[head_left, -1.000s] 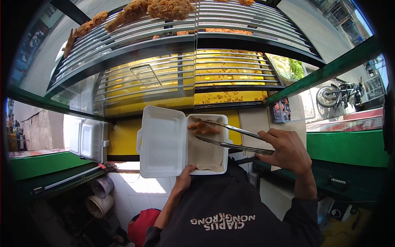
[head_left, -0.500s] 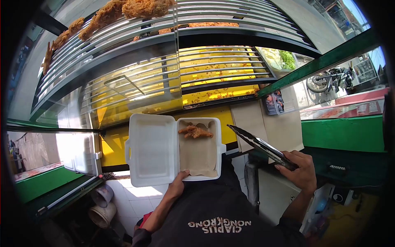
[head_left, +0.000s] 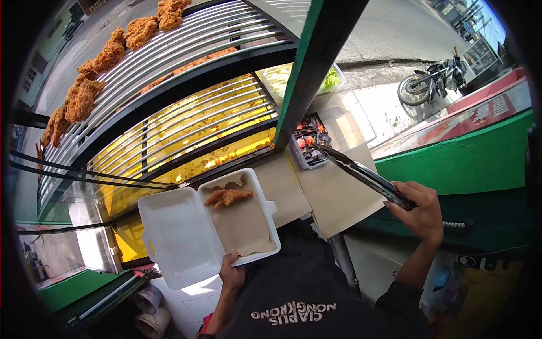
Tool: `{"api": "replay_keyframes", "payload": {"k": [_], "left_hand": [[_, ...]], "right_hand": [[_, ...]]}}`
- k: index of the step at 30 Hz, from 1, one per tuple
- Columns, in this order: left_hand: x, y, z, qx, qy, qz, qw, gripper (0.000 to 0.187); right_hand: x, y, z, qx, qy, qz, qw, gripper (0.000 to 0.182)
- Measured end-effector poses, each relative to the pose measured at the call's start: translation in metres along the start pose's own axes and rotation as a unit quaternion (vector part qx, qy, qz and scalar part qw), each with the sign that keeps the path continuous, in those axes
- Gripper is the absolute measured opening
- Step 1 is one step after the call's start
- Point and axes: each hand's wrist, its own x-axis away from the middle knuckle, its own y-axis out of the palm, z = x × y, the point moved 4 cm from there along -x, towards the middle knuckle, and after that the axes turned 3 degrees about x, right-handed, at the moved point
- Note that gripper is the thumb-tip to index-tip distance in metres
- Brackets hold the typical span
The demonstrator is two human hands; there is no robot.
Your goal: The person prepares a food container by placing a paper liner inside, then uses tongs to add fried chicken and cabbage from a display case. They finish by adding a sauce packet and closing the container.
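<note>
My left hand (head_left: 232,273) grips the near edge of an open white foam takeaway box (head_left: 178,237), thumb over the rim. Brown paper (head_left: 244,226) lines its right half, and a fried chicken foot (head_left: 228,196) lies at the far end of that paper. In my right hand (head_left: 420,210) is a pair of metal tongs (head_left: 367,177) with dark handles, pointing away to the left. The tong tips are over the near side of a clear plastic tub (head_left: 314,163) holding black and red sachets (head_left: 310,133); whether they touch anything inside cannot be made out.
Several fried chicken pieces (head_left: 110,56) lie on the upper metal rack (head_left: 169,53) at left. A green post (head_left: 316,68) rises beside a tub of lettuce (head_left: 331,78). Brown paper sheets (head_left: 339,198) cover the counter. Stacked foam boxes (head_left: 93,237) stand at left.
The view has turned to the right. My right hand has brought the tongs from beside the box to the sachet tub. My left hand still holds the box, now tilted in view.
</note>
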Motion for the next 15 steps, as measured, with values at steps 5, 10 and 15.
{"api": "replay_keyframes", "payload": {"k": [5,10,15], "left_hand": [[-0.002,0.037,-0.021,-0.057,0.046,-0.01,0.997,0.026],[0.017,0.066,0.009,-0.261,0.193,-0.02,0.946,0.023],[0.019,0.087,0.027,-0.273,0.218,-0.068,0.935,0.028]], "right_hand": [[-0.033,-0.018,0.051,0.04,-0.009,0.058,0.997,0.033],[-0.088,-0.031,0.073,0.152,-0.002,0.084,0.985,0.033],[-0.156,-0.049,0.067,0.258,-0.058,0.089,0.96,0.04]]}}
